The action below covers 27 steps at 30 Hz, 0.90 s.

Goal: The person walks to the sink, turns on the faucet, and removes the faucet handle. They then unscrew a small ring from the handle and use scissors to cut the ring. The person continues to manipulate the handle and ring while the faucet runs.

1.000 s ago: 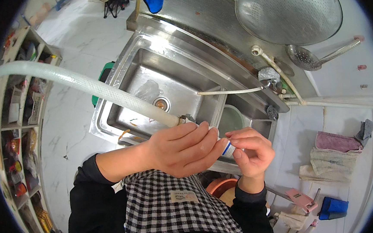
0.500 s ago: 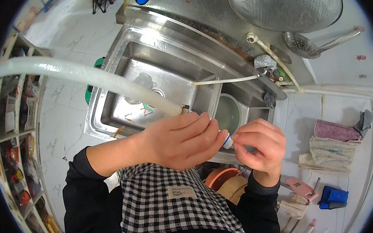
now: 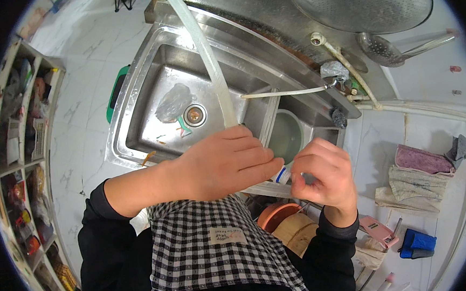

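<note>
My left hand [image 3: 218, 165] is closed around the lower end of a translucent whitish hose [image 3: 205, 50], in front of the sink. A small white piece with a blue band [image 3: 282, 175] sticks out beyond the left fingers. My fingers hide how it joins the hose. My right hand [image 3: 324, 177] is closed, its fingers curled and the thumb bent, right beside that piece. What lies between the right fingertips is too small to make out.
The steel sink [image 3: 116, 137] holds a clear plastic bag [image 3: 173, 103] near the drain [image 3: 194, 115]. A pale basin [image 3: 296, 122] sits in the right bowl. A thin white hose [image 3: 283, 93] crosses the divider. A strainer [image 3: 380, 48] hangs at the upper right; shelves [image 3: 23, 165] stand left.
The hose has swung from the left to rise steeply over the sink, uncovering the drain and plastic bag. My left hand has turned slightly, and the right fingers have curled in more.
</note>
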Available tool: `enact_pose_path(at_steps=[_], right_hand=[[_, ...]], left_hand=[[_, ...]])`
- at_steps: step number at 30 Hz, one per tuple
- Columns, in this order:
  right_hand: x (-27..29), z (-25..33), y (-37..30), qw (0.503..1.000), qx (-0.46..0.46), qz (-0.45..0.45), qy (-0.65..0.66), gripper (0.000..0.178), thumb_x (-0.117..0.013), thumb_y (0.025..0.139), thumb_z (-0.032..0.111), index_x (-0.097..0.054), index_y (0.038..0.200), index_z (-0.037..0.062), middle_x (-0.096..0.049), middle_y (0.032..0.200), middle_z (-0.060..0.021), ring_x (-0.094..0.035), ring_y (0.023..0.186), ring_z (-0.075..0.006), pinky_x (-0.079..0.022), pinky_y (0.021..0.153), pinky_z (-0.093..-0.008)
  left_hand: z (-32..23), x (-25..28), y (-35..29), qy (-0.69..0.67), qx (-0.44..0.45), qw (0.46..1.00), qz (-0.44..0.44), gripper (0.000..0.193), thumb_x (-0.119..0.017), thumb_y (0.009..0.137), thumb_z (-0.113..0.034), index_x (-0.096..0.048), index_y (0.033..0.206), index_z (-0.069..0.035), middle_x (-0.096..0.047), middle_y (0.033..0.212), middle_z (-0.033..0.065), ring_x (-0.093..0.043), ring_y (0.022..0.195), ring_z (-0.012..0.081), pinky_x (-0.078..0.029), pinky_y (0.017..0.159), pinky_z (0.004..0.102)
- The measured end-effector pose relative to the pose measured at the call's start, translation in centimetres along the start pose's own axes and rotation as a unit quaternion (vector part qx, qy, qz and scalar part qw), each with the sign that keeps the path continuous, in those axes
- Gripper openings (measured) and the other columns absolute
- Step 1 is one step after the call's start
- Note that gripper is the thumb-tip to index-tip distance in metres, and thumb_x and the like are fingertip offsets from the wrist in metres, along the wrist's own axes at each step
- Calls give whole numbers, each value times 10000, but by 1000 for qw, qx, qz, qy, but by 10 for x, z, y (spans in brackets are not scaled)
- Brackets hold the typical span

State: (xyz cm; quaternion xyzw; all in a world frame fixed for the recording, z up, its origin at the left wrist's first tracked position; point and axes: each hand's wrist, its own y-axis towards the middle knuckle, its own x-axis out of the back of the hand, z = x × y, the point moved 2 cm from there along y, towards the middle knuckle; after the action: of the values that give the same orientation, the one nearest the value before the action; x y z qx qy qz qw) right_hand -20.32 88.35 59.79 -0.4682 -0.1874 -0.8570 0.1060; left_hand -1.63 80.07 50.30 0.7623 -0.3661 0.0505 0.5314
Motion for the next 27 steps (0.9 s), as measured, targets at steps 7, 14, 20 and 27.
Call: enact_pose_path(at_steps=[7, 14, 20, 27], right_hand=[[0, -7, -8, 998, -5, -56, 41, 236, -752, 610, -62, -659, 799, 45, -635, 742, -64, -598, 623, -232, -479, 552, -312], [-6, -13, -16, 991, -46, -43, 121, 203, -783, 672, -49, -697, 844, 17, -687, 786, -82, -659, 671, -229, -509, 582, -314], [-19, -22, -23, 987, -77, 1, 144, 187, -757, 651, -51, -652, 786, 25, -631, 740, -75, -624, 642, -255, -502, 571, -337], [-44, -36, -33, 974, -117, -14, 192, 203, -696, 629, -81, -607, 777, 25, -598, 730, -61, -582, 630, -210, -471, 569, -312]], left_hand=[[-1, -2, -2, -50, 27, 998, 2, 371, -771, 815, -147, -699, 1154, -13, -694, 1021, 74, -668, 874, 219, -526, 779, 355], [1, -5, -4, -63, 74, 995, 2, 336, -720, 839, -139, -666, 1161, -58, -666, 992, 35, -641, 871, 211, -481, 798, 348], [1, -10, -9, -58, 84, 994, 50, 387, -759, 785, -118, -676, 1158, -59, -655, 981, 33, -633, 860, 220, -473, 762, 357], [6, -15, -17, -81, 121, 988, 56, 369, -768, 812, -126, -678, 1167, -79, -661, 981, 21, -644, 871, 222, -469, 777, 356]])
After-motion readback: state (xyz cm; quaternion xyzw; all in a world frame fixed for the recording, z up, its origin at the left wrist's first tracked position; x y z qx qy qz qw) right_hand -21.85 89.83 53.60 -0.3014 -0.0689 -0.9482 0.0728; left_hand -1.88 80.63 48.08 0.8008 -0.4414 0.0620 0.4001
